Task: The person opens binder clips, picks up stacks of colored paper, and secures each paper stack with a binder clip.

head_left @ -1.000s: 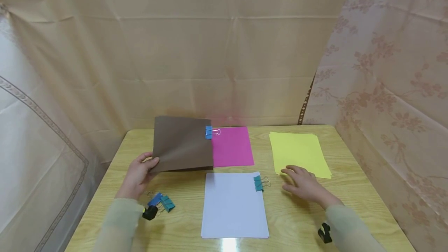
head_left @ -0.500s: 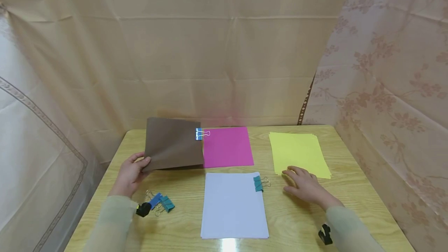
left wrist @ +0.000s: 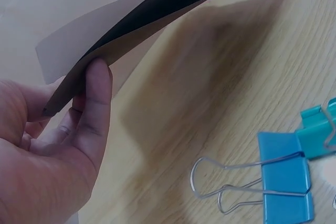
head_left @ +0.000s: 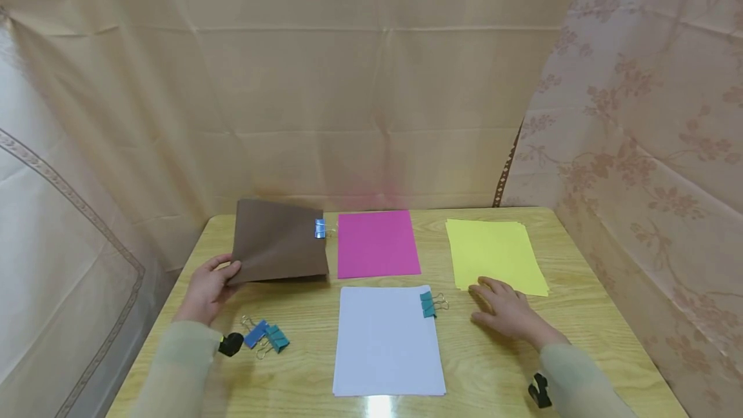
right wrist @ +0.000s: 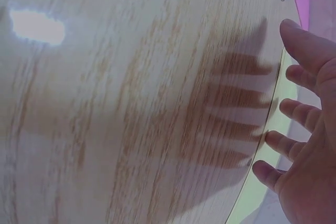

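Your left hand pinches the brown sheets — tilted, left of the magenta paper, a blue clip on their right edge. Your right hand — fingers loosely spread — lies at the yellow sheets' near edge.

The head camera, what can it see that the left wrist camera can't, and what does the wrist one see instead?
Only the head camera sees the right hand, the yellow paper and the blue clip fastened on the brown paper.

Only the left wrist camera gives a clear look between the brown paper's layers, spread apart with darkness inside.

Both see the left hand holding the brown paper, the pink paper, a loose blue clip, a loose teal clip and the wooden table.
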A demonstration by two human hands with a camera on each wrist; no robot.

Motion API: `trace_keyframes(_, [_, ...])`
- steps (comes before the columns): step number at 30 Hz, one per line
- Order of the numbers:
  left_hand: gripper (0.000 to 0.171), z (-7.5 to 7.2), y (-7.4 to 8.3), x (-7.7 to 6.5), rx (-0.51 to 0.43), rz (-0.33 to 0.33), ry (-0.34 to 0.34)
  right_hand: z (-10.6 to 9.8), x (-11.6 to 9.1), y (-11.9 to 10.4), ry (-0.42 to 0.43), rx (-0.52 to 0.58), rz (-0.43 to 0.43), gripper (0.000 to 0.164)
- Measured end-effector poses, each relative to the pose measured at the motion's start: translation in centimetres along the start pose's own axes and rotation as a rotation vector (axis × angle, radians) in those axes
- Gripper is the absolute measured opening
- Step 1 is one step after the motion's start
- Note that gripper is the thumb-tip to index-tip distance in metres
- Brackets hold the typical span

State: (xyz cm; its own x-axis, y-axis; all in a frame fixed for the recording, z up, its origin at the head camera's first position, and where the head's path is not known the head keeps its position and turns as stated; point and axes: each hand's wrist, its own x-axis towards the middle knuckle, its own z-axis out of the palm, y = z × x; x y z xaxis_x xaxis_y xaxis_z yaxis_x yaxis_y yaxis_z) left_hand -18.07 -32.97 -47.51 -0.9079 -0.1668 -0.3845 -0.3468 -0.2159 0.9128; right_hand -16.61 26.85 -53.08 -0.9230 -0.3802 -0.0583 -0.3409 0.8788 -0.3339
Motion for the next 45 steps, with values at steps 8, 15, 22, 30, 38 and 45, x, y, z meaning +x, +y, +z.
trace_keyframes(8, [0.038,-0.2,0.0,0.5,0.054,-0.015,0.016,0.2,-0.1,0.2,-0.01,-0.012,-0.015,0.059])
trace_keyframes(15, [0.039,-0.3,0.0,0.9,0.086,-0.002,0.024,0.3,-0.1,0.2,-0.008,-0.032,-0.028,0.059])
trace_keyframes(22, [0.052,-0.4,-0.2,1.4,0.151,0.021,0.039,0.4,-0.1,0.2,-0.019,-0.039,-0.019,0.061])
trace_keyframes(30, [0.059,-0.7,-0.7,1.6,0.227,0.035,0.054,0.6,-0.2,0.5,-0.011,-0.039,-0.019,0.061])
trace_keyframes(38, [0.064,-1.0,-0.7,1.5,0.163,-0.012,0.056,0.7,-0.2,0.4,0.002,-0.046,-0.03,0.061])
trace_keyframes(45, [0.063,-0.9,-0.9,1.2,0.243,0.005,0.088,0.7,-0.5,0.1,0.026,-0.069,-0.024,0.058])
